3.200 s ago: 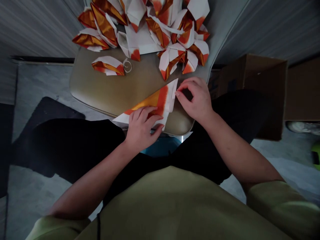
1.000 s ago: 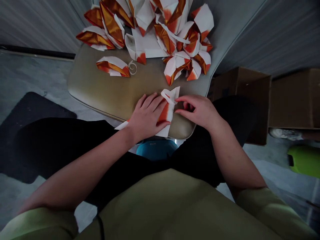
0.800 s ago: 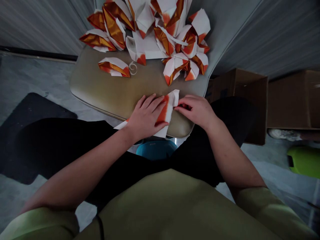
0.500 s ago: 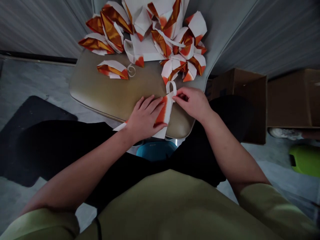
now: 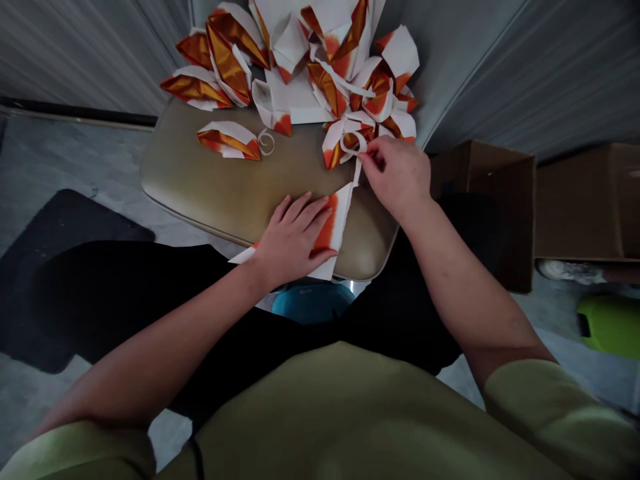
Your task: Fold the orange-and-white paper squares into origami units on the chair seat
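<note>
My left hand [image 5: 299,235] lies flat with spread fingers on a white and orange sheet of paper [image 5: 327,227], pressing it to the tan chair seat [image 5: 225,190]. Between thumb and forefinger, my right hand [image 5: 400,173] pinches a narrow white paper strip [image 5: 353,141]. The strip curls in a loop above the fingers, and its lower end meets the sheet's top right corner. I cannot tell whether that end is still joined to the sheet. Just behind the strip sit folded paper pieces [image 5: 395,57] in white, orange and gold.
More folded pieces [image 5: 227,140] rest on the left of the seat, one beside a curled paper scrap [image 5: 267,142]. A white sheet [image 5: 300,107] lies under the pile at the back. Cardboard boxes [image 5: 500,180] stand at the right, near a green object [image 5: 610,323]. Below the seat shows something blue [image 5: 313,302].
My right hand has moved up and away from the sheet's edge, drawing the paper strip with it; more of the strip shows. My left hand stays on the sheet.
</note>
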